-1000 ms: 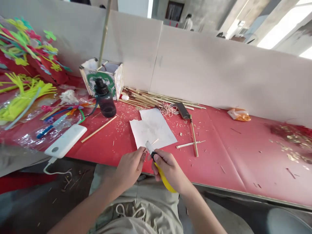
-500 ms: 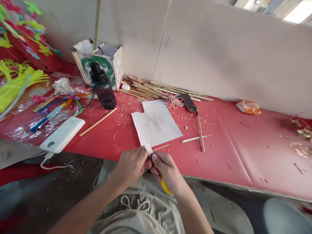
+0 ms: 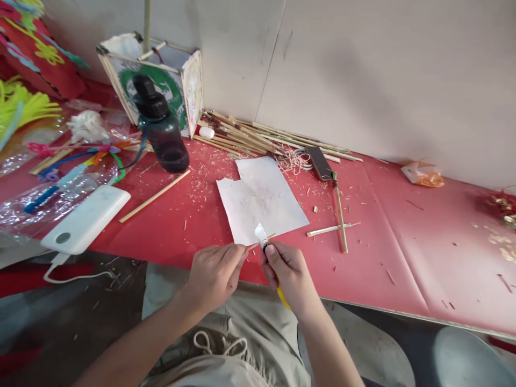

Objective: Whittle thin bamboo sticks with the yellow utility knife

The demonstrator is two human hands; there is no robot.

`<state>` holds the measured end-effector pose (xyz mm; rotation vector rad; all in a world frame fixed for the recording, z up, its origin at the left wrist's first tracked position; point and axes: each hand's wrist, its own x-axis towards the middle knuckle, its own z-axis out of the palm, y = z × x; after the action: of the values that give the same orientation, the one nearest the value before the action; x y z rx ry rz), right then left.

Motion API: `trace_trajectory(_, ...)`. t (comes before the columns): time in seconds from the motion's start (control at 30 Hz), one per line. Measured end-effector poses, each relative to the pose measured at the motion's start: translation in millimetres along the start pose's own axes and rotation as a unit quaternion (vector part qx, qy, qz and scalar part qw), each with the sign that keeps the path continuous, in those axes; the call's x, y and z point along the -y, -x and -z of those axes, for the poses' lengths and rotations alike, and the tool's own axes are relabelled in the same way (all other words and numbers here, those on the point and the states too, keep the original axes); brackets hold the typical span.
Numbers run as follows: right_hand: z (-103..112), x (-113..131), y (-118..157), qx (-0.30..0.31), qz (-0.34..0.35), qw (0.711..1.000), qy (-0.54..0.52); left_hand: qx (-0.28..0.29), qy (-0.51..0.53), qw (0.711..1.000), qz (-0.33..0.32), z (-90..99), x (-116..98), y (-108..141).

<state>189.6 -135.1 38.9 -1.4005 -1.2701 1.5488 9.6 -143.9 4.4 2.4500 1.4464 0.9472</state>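
Observation:
My left hand is closed around a thin bamboo stick, whose free end pokes out to the right over the table edge. In my right hand is a utility knife with a yellow handle; its bare blade points up and away from me, lying across the stick. Just beyond both hands a white paper sheet with a notched corner lies flat, dusted with fine shavings. My fingers hide most of the knife's handle and the stick's near end.
On the red table stand a dark bottle and a paper-sided stick frame. Bamboo sticks lie along the wall. A white power bank is at left, a dark phone and crossed sticks at right.
My right hand with the knife has moved right, away from my left hand, and the blade has slid outward along the stick. The camera view has shifted slightly.

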Motion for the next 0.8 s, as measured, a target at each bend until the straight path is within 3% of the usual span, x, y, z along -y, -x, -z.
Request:
trace_trajectory(0.13, 22, -1, -18, -0.14, 0.045, 0.989, 0.007, -0.004, 0.053, 0.997, 0.051, 7.7, 7, 2)
trace_trajectory(0.2, 29, 1, -25, -0.163, 0.04, 0.986, -0.016, -0.002, 0.064, 0.995, 0.076, 13.6, 10, 2)
trace_trajectory(0.27, 26, 3, -26, -0.11, 0.026, 0.993, -0.021, 0.027, 0.066, 0.993, 0.099, 17.8, 12, -1)
trace_trajectory(0.4, -6, 5, -17, 0.018, -0.023, 0.997, -0.065, 0.075, 0.049, 0.988, 0.126, 16.4, 15, -11)
trace_trajectory(0.53, -21, -1, -12, 0.082, -0.068, 0.986, -0.131, 0.037, -0.032, 0.997, 0.053, 9.6, 17, -13)
trace_trajectory(0.67, -14, -5, -11, 0.141, -0.116, 0.962, -0.202, 0.018, -0.096, 0.995, -0.022, 8.0, 17, -12)
trace_trajectory(0.8, -13, -1, -5, 0.178, -0.143, 0.936, -0.266, -0.002, -0.086, 0.995, -0.053, 8.5, 16, -10)
